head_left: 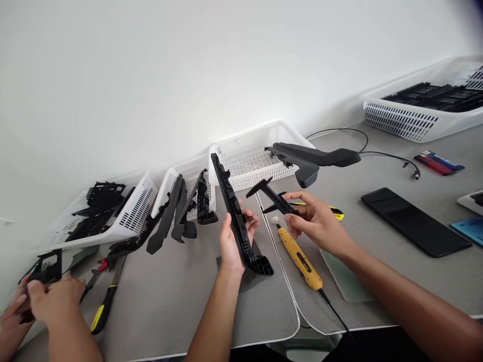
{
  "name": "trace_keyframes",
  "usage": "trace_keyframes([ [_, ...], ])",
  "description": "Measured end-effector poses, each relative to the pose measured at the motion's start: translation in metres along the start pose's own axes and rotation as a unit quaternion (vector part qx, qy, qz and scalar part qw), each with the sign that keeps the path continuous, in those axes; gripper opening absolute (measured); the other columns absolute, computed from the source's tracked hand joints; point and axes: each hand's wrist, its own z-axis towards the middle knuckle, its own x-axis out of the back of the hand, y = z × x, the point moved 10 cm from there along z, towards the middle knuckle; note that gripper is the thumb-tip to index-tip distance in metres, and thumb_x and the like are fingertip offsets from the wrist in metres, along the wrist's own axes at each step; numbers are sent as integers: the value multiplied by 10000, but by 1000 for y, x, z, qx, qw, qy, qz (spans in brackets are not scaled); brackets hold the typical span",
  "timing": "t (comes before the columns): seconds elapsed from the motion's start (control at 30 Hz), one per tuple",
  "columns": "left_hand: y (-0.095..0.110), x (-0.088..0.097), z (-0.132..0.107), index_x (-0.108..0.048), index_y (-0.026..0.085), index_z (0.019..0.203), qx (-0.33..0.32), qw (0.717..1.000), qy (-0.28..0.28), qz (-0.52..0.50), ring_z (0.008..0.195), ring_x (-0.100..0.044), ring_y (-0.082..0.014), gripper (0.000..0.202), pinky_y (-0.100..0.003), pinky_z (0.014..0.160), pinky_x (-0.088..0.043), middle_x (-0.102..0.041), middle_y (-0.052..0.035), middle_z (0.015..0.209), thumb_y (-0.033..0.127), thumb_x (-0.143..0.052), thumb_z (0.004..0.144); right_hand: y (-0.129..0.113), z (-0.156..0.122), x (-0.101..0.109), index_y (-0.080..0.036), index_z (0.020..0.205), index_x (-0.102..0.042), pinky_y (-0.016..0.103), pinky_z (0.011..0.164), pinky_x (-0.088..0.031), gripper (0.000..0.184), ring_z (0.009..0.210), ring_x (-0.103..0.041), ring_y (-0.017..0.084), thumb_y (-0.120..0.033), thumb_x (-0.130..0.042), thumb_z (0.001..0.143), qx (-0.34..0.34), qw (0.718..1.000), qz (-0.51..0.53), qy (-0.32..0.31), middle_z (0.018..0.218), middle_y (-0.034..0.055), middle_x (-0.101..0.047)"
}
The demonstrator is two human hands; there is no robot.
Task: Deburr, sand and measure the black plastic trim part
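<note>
Steadiness seemed to matter most: the left hand gripped the trim mid-scene, while the right hand, apart from it on the right, pinched the caliper, best kept square to the trim and lightly held.

The long strip is showing black, a lattice patterning its near end; the caliper is matching it in black. The rotary tool is displaying yellow, its cord running black. Facing me, the middle basket is gleaming white with slotted grids, and the table is showing grey, edged in white.
</note>
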Motion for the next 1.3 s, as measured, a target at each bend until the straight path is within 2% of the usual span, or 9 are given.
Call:
trace_keyframes([
  [0.1, 1, 2, 2, -757, 188, 1189, -13, 999, -4, 31, 716, -648, -155, 335, -280, 688, -546, -711, -42, 898, 440, -724, 973, 15, 3, -6, -187, 1592, -391, 326, 590, -560, 700, 520, -664, 192, -394, -678, 987, -62, 997, 32, -40, 665, -33, -741],
  [0.2, -1, 6, 5, -743, 191, 1206, -13, 999, 3, 46, 661, -596, -134, 357, -259, 627, -502, -692, -30, 875, 439, -737, 949, 21, 4, -13, -188, 1733, -216, 343, 650, -594, 862, 580, -716, 199, -383, -649, 1014, -68, 995, 23, -64, 757, -10, -790],
  [0.4, -7, 6, 5, -714, 190, 1222, -2, 997, 4, 81, 663, -602, -139, 403, -271, 642, -502, -699, -26, 879, 442, -769, 913, 7, 3, -9, -238, 1767, -225, 375, 732, -627, 800, 689, -727, 187, -359, -588, 1064, 32, 998, -55, -4, 915, 32, -804],
  [0.5, -9, 5, 3, -692, 195, 1277, 3, 995, 3, 103, 668, -611, -144, 448, -269, 641, -497, -703, -26, 882, 453, -759, 917, 1, 1, -8, -269, 1785, -155, 364, 687, -624, 834, 646, -712, 180, -359, -588, 1077, 57, 996, -63, -1, 923, 27, -801],
  [0.57, -9, 5, 3, -679, 197, 1304, 4, 993, 4, 116, 667, -614, -146, 474, -268, 638, -496, -705, -25, 885, 463, -754, 918, 1, 2, -7, -267, 1763, -245, 341, 640, -612, 758, 590, -690, 165, -399, -574, 1092, 56, 998, -33, -16, 883, 11, -787],
  [0.67, -10, 6, 3, -665, 200, 1335, 6, 992, 5, 123, 663, -619, -147, 503, -275, 647, -505, -707, -21, 884, 470, -749, 919, 10, 4, -13, -211, 1554, -568, 320, 624, -597, 519, 594, -705, 165, -457, -566, 1096, 23, 998, -20, -63, 860, 23, -783],
  [0.83, -13, 7, 4, -673, 206, 1331, 8, 993, 1, 119, 666, -630, -143, 493, -274, 660, -507, -706, -12, 880, 476, -747, 925, 14, -1, -39, -203, 1273, -755, 291, 616, -477, 333, 669, -662, 176, -419, -625, 1056, 24, 972, -155, -173, 841, 22, -772],
  [1.0, -17, 9, 5, -686, 196, 1275, 11, 992, 0, 123, 671, -628, -145, 454, -272, 660, -498, -704, -13, 875, 476, -757, 925, 11, -6, -52, -218, 1230, -792, 289, 601, -345, 272, 632, -556, 161, -334, -656, 1026, 44, 949, -253, -185, 716, -16, -660],
  [1.3, -18, 15, 7, -681, 194, 1277, 11, 992, 22, 127, 701, -654, -155, 452, -291, 695, -532, -717, -15, 883, 458, -773, 921, 9, -6, -50, -212, 1359, -699, 312, 692, -467, 338, 705, -680, 192, -315, -630, 1045, 62, 948, -260, -174, 926, 38, -835],
])
